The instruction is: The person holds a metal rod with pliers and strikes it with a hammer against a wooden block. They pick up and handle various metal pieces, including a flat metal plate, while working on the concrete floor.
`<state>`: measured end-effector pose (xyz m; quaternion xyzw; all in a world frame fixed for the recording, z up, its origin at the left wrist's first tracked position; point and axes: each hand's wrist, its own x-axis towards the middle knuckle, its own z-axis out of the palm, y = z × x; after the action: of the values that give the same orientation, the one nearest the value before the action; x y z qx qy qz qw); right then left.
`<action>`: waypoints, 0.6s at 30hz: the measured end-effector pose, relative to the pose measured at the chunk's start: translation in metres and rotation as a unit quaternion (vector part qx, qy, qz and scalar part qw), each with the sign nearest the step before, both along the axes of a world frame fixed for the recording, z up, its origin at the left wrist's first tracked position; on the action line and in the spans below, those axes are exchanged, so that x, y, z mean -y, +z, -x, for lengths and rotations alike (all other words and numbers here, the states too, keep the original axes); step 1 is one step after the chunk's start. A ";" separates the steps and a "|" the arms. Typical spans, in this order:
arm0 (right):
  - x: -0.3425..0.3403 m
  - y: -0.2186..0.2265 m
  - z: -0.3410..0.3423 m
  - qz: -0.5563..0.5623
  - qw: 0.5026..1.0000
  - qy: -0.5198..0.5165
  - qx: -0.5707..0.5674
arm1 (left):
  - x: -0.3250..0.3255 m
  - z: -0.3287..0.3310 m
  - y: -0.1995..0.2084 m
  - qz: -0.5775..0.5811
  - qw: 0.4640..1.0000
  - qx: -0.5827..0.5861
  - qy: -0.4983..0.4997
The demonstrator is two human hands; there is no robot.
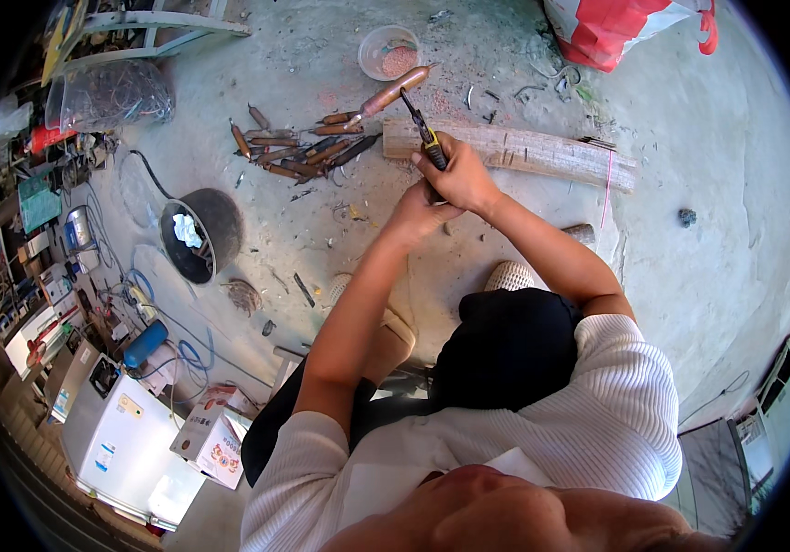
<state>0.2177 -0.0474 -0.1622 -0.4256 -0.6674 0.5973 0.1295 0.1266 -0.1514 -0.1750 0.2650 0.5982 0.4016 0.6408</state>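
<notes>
Both my hands are closed round a pair of pliers [418,117] with black and yellow handles. My right hand [459,175] wraps the upper part of the handles, and my left hand [418,217] grips their lower end. The pliers point away from me. Their jaws meet the side of a copper-coloured tube [393,95] with tapered ends; whether they bite into it I cannot tell. Just beyond the tube, a clear round tub [389,52] holds pinkish granules. Several similar brown tubes [307,152] lie heaped on the floor left of my hands.
A wooden plank [524,156] lies right of my hands, with thin rods at its far end. To the left stands a black bucket [220,235] with white paper inside. A red and white sack [588,37] is at the far right. Small scraps litter the concrete floor.
</notes>
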 end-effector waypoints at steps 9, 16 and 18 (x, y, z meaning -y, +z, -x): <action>-0.027 0.019 -0.007 -0.053 0.998 0.005 0.034 | -0.046 0.120 0.097 -0.013 0.935 -0.323 0.145; -0.038 0.026 -0.004 -0.107 0.993 -0.005 0.044 | -0.079 0.109 0.099 0.010 0.927 -0.357 -0.116; -0.040 0.016 -0.005 -0.120 0.992 -0.005 0.040 | -0.084 0.108 0.092 0.015 0.914 -0.386 -0.127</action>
<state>0.2229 -0.0074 -0.1467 -0.4342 -0.7366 0.4947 0.1557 0.0189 -0.0675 -0.0827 0.4637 0.7661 0.1740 0.4096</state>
